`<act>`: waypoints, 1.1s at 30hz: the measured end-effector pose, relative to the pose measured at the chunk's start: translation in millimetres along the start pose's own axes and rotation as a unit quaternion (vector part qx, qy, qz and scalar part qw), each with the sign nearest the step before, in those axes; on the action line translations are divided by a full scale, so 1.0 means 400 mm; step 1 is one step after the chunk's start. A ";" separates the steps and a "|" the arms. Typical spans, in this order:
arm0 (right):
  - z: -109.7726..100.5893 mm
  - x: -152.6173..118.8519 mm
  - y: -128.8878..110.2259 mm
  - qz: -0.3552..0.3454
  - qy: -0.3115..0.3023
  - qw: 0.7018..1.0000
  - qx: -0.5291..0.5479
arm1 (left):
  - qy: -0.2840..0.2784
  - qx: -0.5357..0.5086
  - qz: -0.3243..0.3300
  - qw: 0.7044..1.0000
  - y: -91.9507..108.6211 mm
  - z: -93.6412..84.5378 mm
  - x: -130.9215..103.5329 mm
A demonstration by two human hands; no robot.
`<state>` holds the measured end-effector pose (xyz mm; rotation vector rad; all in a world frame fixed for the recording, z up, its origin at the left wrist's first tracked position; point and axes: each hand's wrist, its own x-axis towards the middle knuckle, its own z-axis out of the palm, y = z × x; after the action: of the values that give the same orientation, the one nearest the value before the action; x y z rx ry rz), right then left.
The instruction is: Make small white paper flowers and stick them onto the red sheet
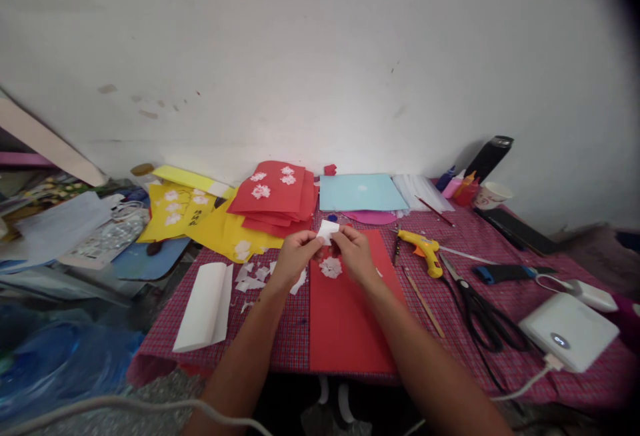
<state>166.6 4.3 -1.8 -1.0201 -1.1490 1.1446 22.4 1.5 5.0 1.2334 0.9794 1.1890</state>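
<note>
A small piece of white paper (329, 229) is pinched between my two hands. My left hand (300, 253) grips its left edge, fingers closed. On the opposite edge, my right hand (353, 249) is closed on the same piece. Both hands are above a red sheet of card (355, 329) that lies flat at the table's front. A white paper flower (331, 267) rests on the card just below my fingers. Torn white paper scraps (251, 277) lie left of my left hand, beside a folded white sheet (204, 306).
Red cards with paper flowers (280, 189), yellow sheets (175, 213) and a light blue sheet (357, 193) lie along the wall. To the right are a yellow glue gun (424, 249), a wooden stick (425, 304), black scissors (483, 316), a cutter knife (505, 273) and a white power bank (570, 331).
</note>
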 end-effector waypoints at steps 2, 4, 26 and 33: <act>-0.003 -0.001 -0.001 -0.021 0.015 1.000 -0.019 | 0.003 0.010 0.003 1.000 -0.002 -0.001 0.000; -0.007 0.000 -0.001 -0.036 0.029 0.998 -0.032 | 0.004 0.018 0.007 1.000 -0.004 -0.001 -0.001; -0.019 0.019 0.003 0.001 0.110 0.992 0.066 | 0.009 0.005 -0.003 1.000 -0.003 0.002 0.000; -0.014 0.014 0.003 0.000 0.072 0.994 0.085 | 0.016 -0.001 0.000 1.000 0.005 0.004 0.000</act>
<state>172.1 9.9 -3.2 -0.9542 -0.9206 1.1288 23.9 1.3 7.2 1.2166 1.0025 1.2129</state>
